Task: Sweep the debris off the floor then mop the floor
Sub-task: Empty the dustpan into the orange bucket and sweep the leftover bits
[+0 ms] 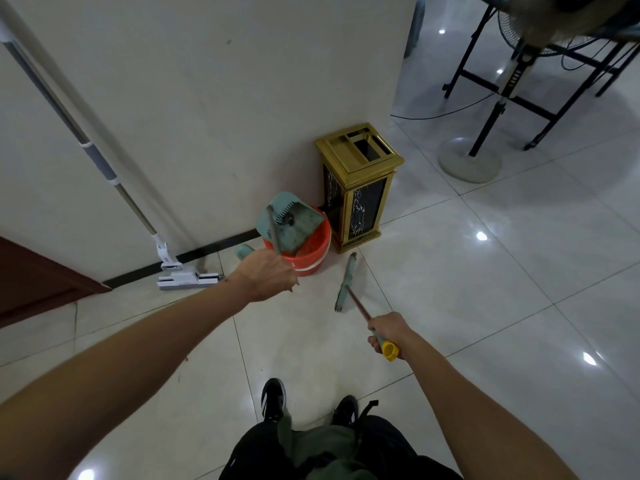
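Note:
My left hand grips the thin handle of a teal dustpan, which is tilted over an orange bucket by the wall; dark debris lies in the pan. My right hand grips a broom's handle near its yellow end cap. The teal broom head rests on the tiled floor just right of the bucket. A white flat mop leans against the wall at the left, its head on the floor.
A gold and black bin stands at the wall's corner behind the bucket. A pedestal fan's base, a black cable and black table legs fill the upper right. A brown door is at the left. My shoes are below.

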Motion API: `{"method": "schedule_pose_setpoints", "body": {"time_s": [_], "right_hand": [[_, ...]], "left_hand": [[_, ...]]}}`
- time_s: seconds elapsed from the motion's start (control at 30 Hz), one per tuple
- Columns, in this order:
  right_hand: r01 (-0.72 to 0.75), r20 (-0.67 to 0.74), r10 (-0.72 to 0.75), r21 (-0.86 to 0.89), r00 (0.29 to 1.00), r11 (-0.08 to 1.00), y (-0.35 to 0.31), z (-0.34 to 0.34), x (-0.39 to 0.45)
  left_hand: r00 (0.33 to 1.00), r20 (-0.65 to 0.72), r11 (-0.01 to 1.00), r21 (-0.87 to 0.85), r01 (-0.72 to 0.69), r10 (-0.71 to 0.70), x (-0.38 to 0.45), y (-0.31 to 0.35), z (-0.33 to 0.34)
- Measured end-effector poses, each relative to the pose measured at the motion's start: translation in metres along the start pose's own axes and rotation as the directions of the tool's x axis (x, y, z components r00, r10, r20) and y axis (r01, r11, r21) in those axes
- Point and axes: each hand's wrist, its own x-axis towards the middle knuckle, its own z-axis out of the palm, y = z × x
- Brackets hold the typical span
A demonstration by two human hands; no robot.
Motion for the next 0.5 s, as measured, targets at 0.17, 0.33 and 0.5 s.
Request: {"method": "schedule_pose_setpoints", "body": {"time_s": [0.17, 0.33, 0.5], "right_hand": [[0.003, 0.005, -0.003, -0.008, 1.000, 1.000, 0.001, -0.001, 0.001], [0.012, 0.011, -0.011, -0.016, 1.000, 1.000, 0.003, -0.002, 0.000], [0.026, 0.028, -0.025, -0.039, 0.999, 0.999, 0.001, 0.006, -0.001]], "left_hand": [[0.997, 0.072, 1.000, -0.004, -0.002, 0.002, -0.004, 0.014, 0.004], [0.992, 0.096, 0.993, -0.080, 0.087, -0.079, -0.010, 0.012, 0.000], [0.956, 0.069, 0.925, -0.242, 0.292, -0.284, -0.028, 0.002, -0.007]]}}
